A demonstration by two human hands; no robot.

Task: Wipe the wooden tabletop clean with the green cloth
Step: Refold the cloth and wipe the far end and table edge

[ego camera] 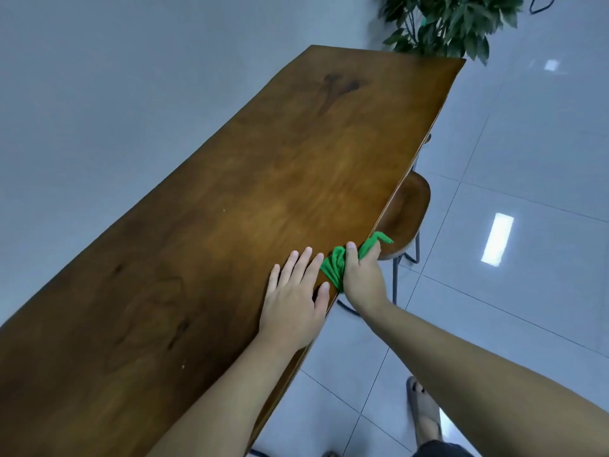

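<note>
I see long brown table (pixel 230 192), bare top. Left hand (pixel 293 298) flat on table near right edge, fingers spread apart, holding nothing. Right hand (pixel 361 275) at table's right edge, grip closed tight on green cloth (pixel 334 267) (bunched up, one end sticking out past fingers). Cloth touches table edge, just beside left hand. Wooden stool (pixel 407 212) tucked under table. Leafy plant (pixel 451 24) at far end.

Noted from my remote station: one wooden stool (pixel 407 219) with dark metal legs, seat partly hidden under an edge; one leafy potted plant (pixel 451 24) at the far end; glossy pale floor tiles (pixel 527 159) reflecting ceiling lights; one black cable (pixel 540 4), top right.
</note>
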